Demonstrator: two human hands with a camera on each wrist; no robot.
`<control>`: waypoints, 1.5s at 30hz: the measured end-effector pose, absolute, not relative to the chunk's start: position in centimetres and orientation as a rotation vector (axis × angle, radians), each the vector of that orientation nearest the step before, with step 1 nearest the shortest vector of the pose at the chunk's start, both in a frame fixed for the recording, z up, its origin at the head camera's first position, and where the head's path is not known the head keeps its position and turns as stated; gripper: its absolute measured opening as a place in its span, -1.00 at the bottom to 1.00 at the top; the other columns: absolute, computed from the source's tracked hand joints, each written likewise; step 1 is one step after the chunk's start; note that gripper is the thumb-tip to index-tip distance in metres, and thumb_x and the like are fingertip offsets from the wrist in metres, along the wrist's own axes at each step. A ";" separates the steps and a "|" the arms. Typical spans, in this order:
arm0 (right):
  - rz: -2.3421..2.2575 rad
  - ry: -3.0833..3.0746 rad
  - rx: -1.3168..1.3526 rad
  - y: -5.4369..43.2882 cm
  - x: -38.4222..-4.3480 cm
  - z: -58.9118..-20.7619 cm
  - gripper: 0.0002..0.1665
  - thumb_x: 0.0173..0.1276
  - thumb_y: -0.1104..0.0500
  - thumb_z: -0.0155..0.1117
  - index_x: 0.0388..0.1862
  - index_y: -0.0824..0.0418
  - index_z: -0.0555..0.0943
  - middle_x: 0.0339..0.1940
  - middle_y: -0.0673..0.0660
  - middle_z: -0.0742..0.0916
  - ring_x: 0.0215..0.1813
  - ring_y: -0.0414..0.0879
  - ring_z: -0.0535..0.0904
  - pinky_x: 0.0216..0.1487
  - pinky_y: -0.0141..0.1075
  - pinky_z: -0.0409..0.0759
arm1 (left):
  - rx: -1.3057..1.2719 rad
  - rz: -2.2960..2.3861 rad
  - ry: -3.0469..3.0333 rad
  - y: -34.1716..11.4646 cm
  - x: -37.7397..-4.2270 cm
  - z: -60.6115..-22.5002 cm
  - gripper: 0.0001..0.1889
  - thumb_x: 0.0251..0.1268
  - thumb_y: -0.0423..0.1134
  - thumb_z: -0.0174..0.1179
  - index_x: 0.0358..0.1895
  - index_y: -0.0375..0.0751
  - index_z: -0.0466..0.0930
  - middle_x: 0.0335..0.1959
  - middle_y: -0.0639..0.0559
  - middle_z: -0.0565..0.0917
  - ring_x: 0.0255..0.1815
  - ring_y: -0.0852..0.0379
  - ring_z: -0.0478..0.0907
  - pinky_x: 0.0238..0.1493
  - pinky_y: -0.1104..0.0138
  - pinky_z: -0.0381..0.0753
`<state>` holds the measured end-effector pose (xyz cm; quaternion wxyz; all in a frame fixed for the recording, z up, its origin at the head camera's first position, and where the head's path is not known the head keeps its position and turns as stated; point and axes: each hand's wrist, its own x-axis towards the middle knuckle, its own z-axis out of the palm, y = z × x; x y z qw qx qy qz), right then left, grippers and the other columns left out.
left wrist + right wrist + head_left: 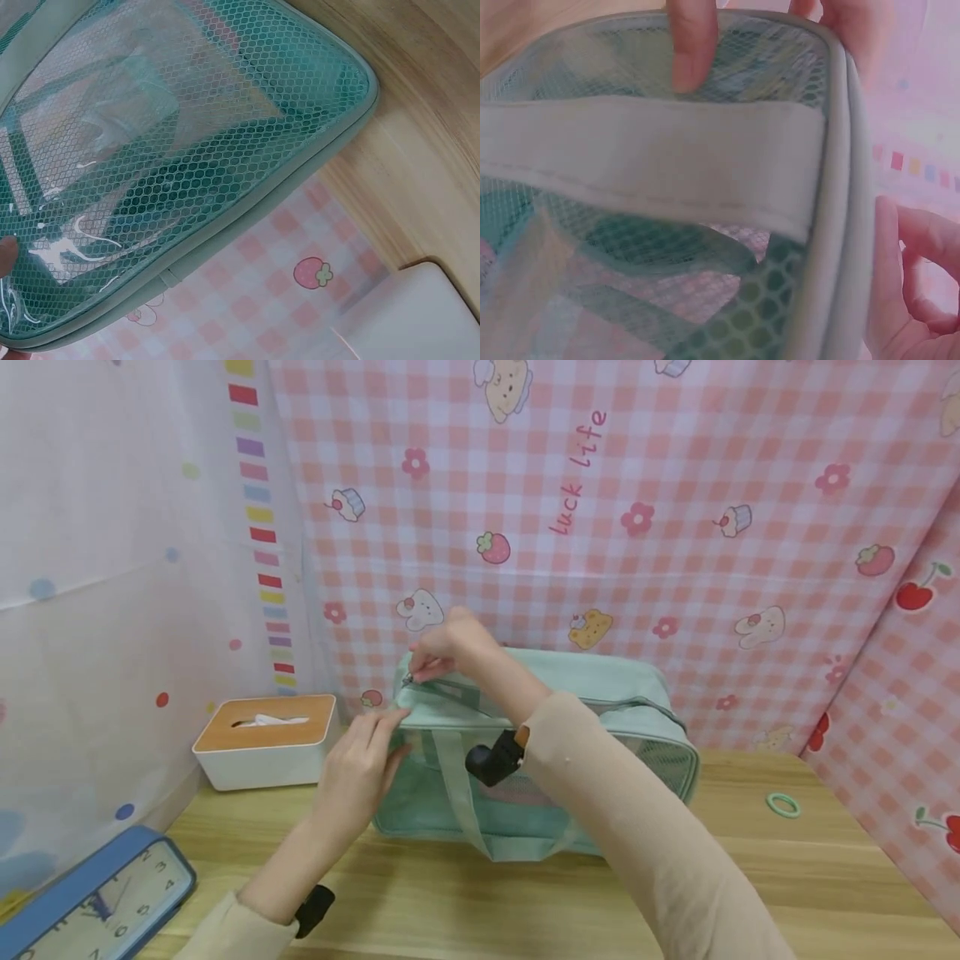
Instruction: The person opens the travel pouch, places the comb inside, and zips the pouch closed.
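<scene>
A mint-green mesh bag (pixel 577 667) stands on the table in the head view, its front handle strap (pixel 455 777) hanging down. My left hand (pixel 362 758) grips the bag's upper left front edge, the thumb on the clear mesh front and the fingers over the top. Above it, my right hand (pixel 450 647) pinches the zipper pull (pixel 408 679) at the left end of the bag's top. In the left wrist view the mesh side (pixel 225 165) fills much of the picture. The right wrist view shows the strap (pixel 645 150) up close; contents behind the mesh are unclear.
A white tissue box (pixel 266 768) with a wooden lid stands left of the bag. Nearer on the left lies a blue-framed clock (pixel 112 893). A green ring (pixel 783 805) lies on the table to the right. Pink checked cloth (pixel 637 568) hangs behind.
</scene>
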<state>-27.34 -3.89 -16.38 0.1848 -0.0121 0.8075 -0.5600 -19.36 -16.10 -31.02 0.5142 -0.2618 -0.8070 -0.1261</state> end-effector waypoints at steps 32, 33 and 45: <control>-1.129 2.398 -0.223 -3.5 -27.1 -17.2 -0.61 0.34 0.37 -0.03 0.15 0.41 0.41 -0.48 0.06 0.61 -0.73 -0.28 0.31 -0.67 -0.56 0.37 | -0.599 -0.282 -1.941 -16.0 -18.8 -31.2 -0.48 -0.24 -0.46 0.43 -0.06 -0.41 0.49 -0.31 -0.19 0.57 -0.36 -0.01 0.52 -0.42 0.29 0.62; -1.137 2.399 -0.212 -3.5 -27.1 -17.3 -0.52 0.34 0.35 -0.01 0.24 0.39 0.31 -0.48 0.05 0.61 -0.73 -0.28 0.33 -0.66 -0.56 0.40 | -0.595 -0.280 -1.943 -16.1 -18.8 -31.3 -0.48 -0.23 -0.46 0.43 -0.06 -0.40 0.49 -0.31 -0.19 0.57 -0.38 0.00 0.51 -0.44 0.30 0.61; -1.000 2.492 -0.276 -1.5 -27.3 -17.7 -0.22 0.34 0.26 0.07 0.42 0.34 -0.05 -0.09 0.14 0.68 -0.70 -0.30 0.37 -0.60 -0.55 0.48 | -0.599 -0.278 -1.936 -15.9 -18.8 -31.3 -0.47 -0.24 -0.47 0.43 -0.05 -0.38 0.49 -0.30 -0.16 0.57 -0.39 0.00 0.50 -0.46 0.30 0.59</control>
